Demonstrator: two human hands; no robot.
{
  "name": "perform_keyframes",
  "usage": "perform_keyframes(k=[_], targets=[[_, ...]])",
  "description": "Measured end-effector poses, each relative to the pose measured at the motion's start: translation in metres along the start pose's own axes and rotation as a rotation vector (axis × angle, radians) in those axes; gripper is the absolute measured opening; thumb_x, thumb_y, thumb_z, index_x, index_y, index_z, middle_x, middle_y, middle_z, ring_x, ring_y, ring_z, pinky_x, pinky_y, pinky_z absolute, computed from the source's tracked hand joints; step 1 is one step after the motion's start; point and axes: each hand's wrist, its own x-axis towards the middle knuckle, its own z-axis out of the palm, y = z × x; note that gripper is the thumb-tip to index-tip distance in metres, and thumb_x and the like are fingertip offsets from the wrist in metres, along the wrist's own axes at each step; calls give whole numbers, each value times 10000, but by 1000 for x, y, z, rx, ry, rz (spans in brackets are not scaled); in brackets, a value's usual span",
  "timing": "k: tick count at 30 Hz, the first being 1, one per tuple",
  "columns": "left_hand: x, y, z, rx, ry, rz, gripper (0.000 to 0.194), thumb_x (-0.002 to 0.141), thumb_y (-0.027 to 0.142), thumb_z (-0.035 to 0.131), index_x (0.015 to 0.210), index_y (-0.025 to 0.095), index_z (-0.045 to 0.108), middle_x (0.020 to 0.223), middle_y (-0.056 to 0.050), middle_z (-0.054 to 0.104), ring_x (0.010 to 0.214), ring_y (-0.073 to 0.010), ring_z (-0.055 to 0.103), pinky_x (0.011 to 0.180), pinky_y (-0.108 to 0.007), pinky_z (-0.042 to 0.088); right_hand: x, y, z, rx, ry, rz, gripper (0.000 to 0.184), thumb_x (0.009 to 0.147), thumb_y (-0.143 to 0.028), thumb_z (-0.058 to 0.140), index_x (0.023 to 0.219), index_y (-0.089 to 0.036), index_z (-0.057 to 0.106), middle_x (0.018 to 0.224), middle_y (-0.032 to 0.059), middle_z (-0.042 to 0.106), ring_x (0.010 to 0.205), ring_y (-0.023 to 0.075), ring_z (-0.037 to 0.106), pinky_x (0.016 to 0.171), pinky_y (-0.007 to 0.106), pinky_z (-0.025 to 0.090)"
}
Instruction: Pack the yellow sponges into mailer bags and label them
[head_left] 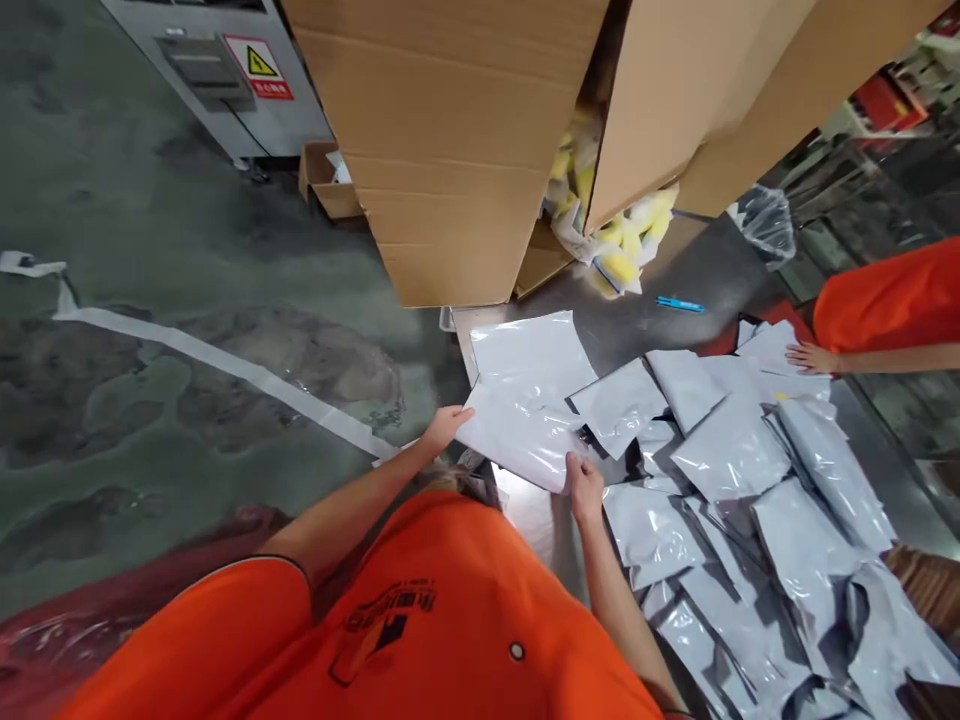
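Poly mailer [517,440], silver-white, lies on the steel table [645,325] directly ahead of the torso, its long axis running across the body between both hands. Left hand [448,425] has its fingers close together at the mailer's left corner, firmness of grip indeterminable; right hand [585,487] pinches the lower edge in a narrow hold, nearer the mailer's centre. Further mailers [735,450] lie heaped to the right.

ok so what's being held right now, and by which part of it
A white mailer bag, held in both hands: the left hand at its left edge, the right hand at its near corner.
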Motion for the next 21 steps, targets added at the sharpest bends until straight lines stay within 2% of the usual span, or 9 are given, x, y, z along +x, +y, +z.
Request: perform_keyframes(k=[3, 6, 9, 11, 12, 15, 17, 19, 21], targets=[[0, 3, 11, 61, 79, 71, 382, 761, 474, 679, 552, 176, 565, 532, 26, 484, 621, -165, 536, 592, -259, 406, 7, 4, 2, -81, 57, 35, 438, 698, -654, 524, 553, -264, 388, 534, -29, 396, 632, 173, 420, 594, 298, 380], [-15, 7, 21, 135, 192, 199, 238, 841, 379, 630, 908, 163, 703, 875, -58, 669, 912, -228, 635, 839, -328, 492, 8, 8, 4, -133, 104, 35, 437, 749, -637, 498, 560, -281, 329, 515, -32, 357, 604, 172, 402, 567, 300, 375], [-32, 7, 32, 450, 145, 653, 427, 920, 355, 584, 1321, 211, 616, 1375, -130, 592, 1341, -280, 489, 1153, -441, 333, 10, 5, 7, -181, 132, -11, 417, 795, -618, 479, 590, -268, 380, 530, -20, 425, 604, 181, 444, 578, 301, 396], [-36, 4, 41, 724, 15, 925, 491, 967, 381, 542, 1443, 259, 528, 1543, -117, 466, 1471, -306, 342, 1228, -526, 176, 14, -1, 9, -248, 148, -70, 395, 820, -590, 465, 621, -252, 428, 567, -4, 496, 621, 186, 480, 607, 303, 411], [-35, 1, 45, 829, -39, 973, 509, 977, 400, 534, 1470, 281, 500, 1581, -106, 424, 1494, -321, 304, 1233, -566, 119, 17, -4, 10, -292, 151, -98, 384, 835, -572, 455, 634, -245, 450, 585, 6, 525, 628, 190, 496, 620, 307, 416], [-21, -8, 56, 1015, -107, 945, 555, 982, 463, 527, 1510, 314, 446, 1615, -103, 372, 1503, -355, 282, 1209, -650, 36, 28, -16, 9, -412, 163, -141, 349, 867, -515, 447, 707, -220, 542, 661, 53, 607, 655, 218, 541, 650, 336, 433], [-11, -11, 61, 1046, -113, 924, 572, 983, 491, 518, 1523, 324, 426, 1621, -104, 361, 1507, -364, 270, 1195, -677, -3, 36, -27, 7, -462, 206, -169, 350, 882, -492, 458, 850, -183, 619, 805, 107, 669, 755, 257, 591, 719, 373, 463], [-4, -10, 63, 1049, -115, 935, 585, 982, 507, 512, 1530, 328, 414, 1630, -102, 343, 1514, -369, 249, 1185, -692, -37, 44, -40, 9, -528, 200, -345, 400, 930, -465, 433, 1054, -147, 641, 1018, 155, 687, 957, 288, 614, 867, 411, 473], [-1, -5, 65, 1055, -122, 954, 583, 981, 508, 512, 1528, 329, 416, 1630, -95, 344, 1514, -370, 249, 1180, -698, -57, 53, -50, 18, -631, 88, -618, 422, 982, -424, 398, 1213, -148, 618, 1226, 167, 648, 1188, 289, 557, 1032, 433, 411]])
